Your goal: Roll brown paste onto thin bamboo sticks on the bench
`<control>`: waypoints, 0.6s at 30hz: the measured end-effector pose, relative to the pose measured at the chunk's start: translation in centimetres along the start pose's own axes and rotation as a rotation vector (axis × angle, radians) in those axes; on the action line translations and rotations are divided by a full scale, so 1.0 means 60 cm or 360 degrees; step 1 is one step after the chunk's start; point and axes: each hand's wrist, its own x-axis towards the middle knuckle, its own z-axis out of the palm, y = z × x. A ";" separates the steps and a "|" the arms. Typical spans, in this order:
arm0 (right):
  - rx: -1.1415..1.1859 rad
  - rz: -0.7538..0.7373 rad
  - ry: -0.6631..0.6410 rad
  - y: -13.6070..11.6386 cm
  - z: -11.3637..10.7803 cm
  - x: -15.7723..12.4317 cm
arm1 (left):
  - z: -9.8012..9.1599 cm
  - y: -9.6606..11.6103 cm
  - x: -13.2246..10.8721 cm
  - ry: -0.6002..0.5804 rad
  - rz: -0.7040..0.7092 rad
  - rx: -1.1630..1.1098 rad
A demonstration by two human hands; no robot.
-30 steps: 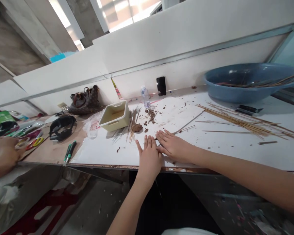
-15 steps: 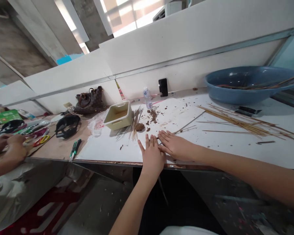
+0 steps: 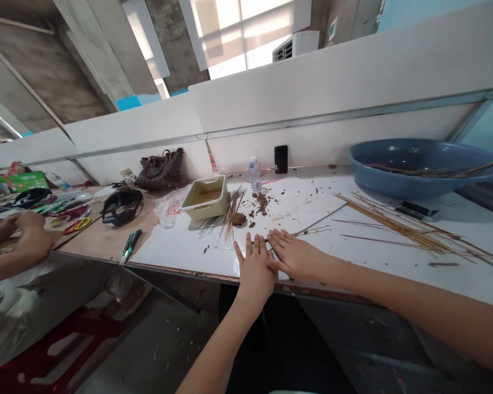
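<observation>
My left hand lies flat near the table's front edge, fingers spread. Beside it, my right hand is also flat, its fingers pointing left and its thumb against the left hand. A thin dark stick shows at the fingertips of both hands; most of it is hidden under them. Just beyond the fingers are a brown lump and a scatter of brown crumbs. Thin sticks lie beside a pale yellow tub holding brownish liquid. A long grey stick slants away beyond my right hand.
At right, a bundle of thin tan sticks lies before a large blue basin. A bottle and phone stand at the back. Left are green-handled cutters, a black headset, a handbag and another person's hands.
The view has tipped upward, so the table sits lower in the picture. Both hands stay flat side by side over the dark stick, with little visible shift.
</observation>
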 end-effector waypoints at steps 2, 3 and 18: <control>-0.0038 0.0001 0.0016 -0.005 0.005 -0.009 | -0.002 -0.001 -0.011 -0.0006 0.0011 -0.0004; -0.0055 0.0006 0.0020 -0.004 0.006 -0.007 | -0.003 -0.002 -0.010 -0.0026 0.0012 -0.0004; -0.0049 0.0011 0.0049 -0.007 0.015 -0.012 | 0.006 0.002 -0.021 0.0024 -0.0003 -0.0028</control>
